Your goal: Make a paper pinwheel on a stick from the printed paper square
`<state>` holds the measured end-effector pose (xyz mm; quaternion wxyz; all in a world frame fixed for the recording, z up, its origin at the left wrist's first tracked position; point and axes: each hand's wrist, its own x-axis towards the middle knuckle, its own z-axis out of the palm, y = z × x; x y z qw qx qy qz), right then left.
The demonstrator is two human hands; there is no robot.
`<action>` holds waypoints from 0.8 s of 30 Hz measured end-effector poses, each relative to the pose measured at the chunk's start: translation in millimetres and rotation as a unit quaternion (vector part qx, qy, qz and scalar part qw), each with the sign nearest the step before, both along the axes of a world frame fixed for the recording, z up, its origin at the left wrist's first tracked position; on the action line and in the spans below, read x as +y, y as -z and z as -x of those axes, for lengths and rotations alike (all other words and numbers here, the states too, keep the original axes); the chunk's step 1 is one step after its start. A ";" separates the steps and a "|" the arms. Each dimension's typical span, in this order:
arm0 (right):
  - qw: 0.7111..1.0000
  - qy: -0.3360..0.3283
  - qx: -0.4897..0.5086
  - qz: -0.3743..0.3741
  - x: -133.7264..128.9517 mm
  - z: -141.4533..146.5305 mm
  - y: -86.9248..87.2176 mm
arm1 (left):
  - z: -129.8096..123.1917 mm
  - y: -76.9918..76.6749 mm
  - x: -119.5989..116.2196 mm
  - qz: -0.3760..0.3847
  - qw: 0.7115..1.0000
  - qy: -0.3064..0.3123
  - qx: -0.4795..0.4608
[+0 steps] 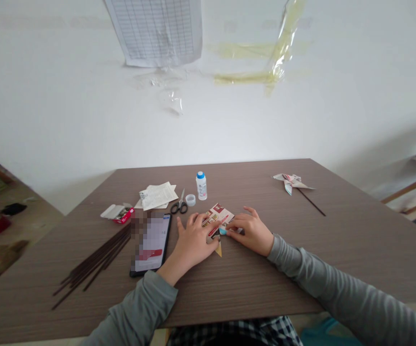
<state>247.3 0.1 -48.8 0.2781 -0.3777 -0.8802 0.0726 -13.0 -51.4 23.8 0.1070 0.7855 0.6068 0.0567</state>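
Note:
A piece of printed paper (219, 214) with red and cream patches lies on the table between my hands, partly folded. Over its left side rests my left hand (195, 240), index finger across the print and thumb near the front edge, holding the paper. My right hand (253, 230) pinches the paper's right corner, where a light blue patch shows. A tan tip (218, 250) of paper sticks out below my left thumb. My fingers hide part of the folds. At the far right lies a paper pinwheel (292, 182) on a dark stick (312, 202).
Left of my hands are a phone (152, 242), thin brown sticks (92, 259), a small red-and-white box (119, 213) and paper sheets (157, 195). Scissors (179, 205), a translucent cap (190, 200) and a blue-capped bottle (201, 186) stand beyond. A wall (229, 129) backs the table.

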 end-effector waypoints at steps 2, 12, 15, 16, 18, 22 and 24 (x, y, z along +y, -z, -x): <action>1.000 0.001 0.001 0.002 0.0 0.0 0.7 | 0.0 0.6 0.6 -0.002 1.000 0.002 0.000; 1.000 0.002 0.014 0.012 -0.3 -0.2 -2.3 | 5.3 11.2 2.5 -0.033 0.999 0.006 -0.031; 1.000 0.008 0.016 0.017 -0.2 0.9 -2.9 | 5.8 10.6 2.0 -0.034 0.999 0.011 -0.028; 1.000 0.010 0.015 0.020 -0.1 1.3 -3.0 | 5.7 9.7 1.8 -0.031 0.999 0.010 -0.025; 0.999 0.014 0.011 0.028 0.2 1.8 -3.1 | 4.9 7.3 1.4 -0.023 1.000 0.008 -0.016; 1.000 0.011 0.012 0.024 0.5 1.6 -2.8 | 3.4 3.0 1.2 -0.014 1.000 0.005 -0.008; 1.000 0.008 0.017 0.016 0.4 1.2 -2.7 | 3.3 2.2 1.4 -0.015 1.000 0.004 -0.014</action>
